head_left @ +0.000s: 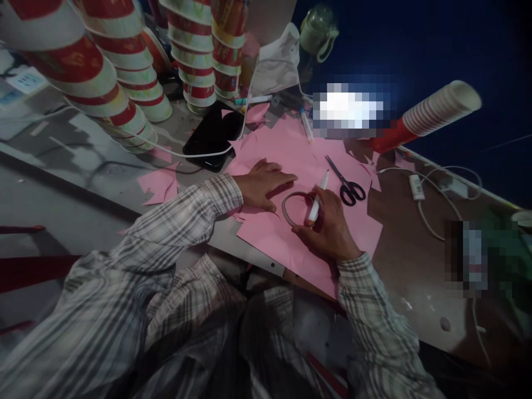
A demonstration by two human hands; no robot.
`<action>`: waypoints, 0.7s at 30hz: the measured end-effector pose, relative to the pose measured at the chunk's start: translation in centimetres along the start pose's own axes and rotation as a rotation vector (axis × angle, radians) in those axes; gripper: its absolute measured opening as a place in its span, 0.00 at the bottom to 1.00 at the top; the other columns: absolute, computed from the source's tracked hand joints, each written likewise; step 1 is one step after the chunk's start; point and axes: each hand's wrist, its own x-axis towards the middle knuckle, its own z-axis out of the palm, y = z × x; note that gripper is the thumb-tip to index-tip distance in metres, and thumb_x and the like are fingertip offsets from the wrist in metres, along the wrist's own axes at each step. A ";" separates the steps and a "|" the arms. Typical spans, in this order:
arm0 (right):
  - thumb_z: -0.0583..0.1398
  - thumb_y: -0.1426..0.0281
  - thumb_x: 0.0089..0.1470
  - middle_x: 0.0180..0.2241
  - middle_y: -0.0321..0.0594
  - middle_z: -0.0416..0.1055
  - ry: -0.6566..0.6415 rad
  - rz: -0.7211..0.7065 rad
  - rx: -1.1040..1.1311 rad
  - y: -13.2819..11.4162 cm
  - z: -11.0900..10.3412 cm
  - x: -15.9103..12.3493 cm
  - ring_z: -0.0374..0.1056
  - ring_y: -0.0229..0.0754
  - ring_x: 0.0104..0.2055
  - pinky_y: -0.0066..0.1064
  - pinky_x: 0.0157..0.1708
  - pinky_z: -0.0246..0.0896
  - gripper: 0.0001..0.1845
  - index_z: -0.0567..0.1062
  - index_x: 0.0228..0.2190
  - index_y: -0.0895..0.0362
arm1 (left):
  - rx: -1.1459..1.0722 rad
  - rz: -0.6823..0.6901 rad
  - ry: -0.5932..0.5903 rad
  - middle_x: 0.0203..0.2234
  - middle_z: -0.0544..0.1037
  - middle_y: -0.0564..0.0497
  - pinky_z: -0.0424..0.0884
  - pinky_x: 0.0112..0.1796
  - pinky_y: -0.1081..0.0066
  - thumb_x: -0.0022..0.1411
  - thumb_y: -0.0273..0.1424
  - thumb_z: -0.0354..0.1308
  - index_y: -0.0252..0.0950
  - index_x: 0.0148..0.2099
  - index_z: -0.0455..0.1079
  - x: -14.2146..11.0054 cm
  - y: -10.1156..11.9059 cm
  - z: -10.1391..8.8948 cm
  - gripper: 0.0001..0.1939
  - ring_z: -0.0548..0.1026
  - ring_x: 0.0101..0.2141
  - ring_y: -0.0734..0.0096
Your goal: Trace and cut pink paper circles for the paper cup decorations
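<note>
My left hand point(266, 185) lies with its fingers spread on pink paper point(353, 227), pressing on the sheet. In my right hand point(332, 221) a white marker point(319, 198) rests slanted between thumb and fingers. The same thumb and fingers grip a thin grey ring point(286, 206), which sits on the paper just right of my left hand. Whether the ring is a tape roll or a cup rim I cannot tell. Black-handled scissors point(347, 184) lie on the paper beyond my right hand, blades pointing away to the left.
Several tall stacks of red-and-white paper cups point(193, 55) stand at the back left; another stack point(440, 108) leans at the right. A black phone point(214, 136), a capped marker point(306, 124), pink scraps point(158, 183), a white mask point(276, 66), a bottle point(318, 33) and cables surround the paper.
</note>
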 end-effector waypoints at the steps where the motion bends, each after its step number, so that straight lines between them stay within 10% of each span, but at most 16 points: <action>1: 0.66 0.51 0.47 0.59 0.57 0.62 0.004 -0.003 0.000 0.0 0.0 0.0 0.56 0.68 0.62 0.67 0.60 0.53 0.53 0.52 0.66 0.57 | -0.001 0.004 0.004 0.70 0.55 0.43 0.31 0.65 0.41 0.51 0.44 0.66 0.43 0.72 0.47 0.0 -0.1 0.1 0.51 0.44 0.69 0.42; 21: 0.67 0.54 0.47 0.58 0.57 0.63 -0.007 0.007 0.008 -0.1 -0.2 0.1 0.56 0.66 0.62 0.64 0.61 0.54 0.52 0.54 0.66 0.58 | 0.004 0.023 0.007 0.69 0.55 0.43 0.33 0.65 0.42 0.52 0.43 0.65 0.42 0.72 0.46 0.0 -0.2 0.1 0.50 0.44 0.69 0.43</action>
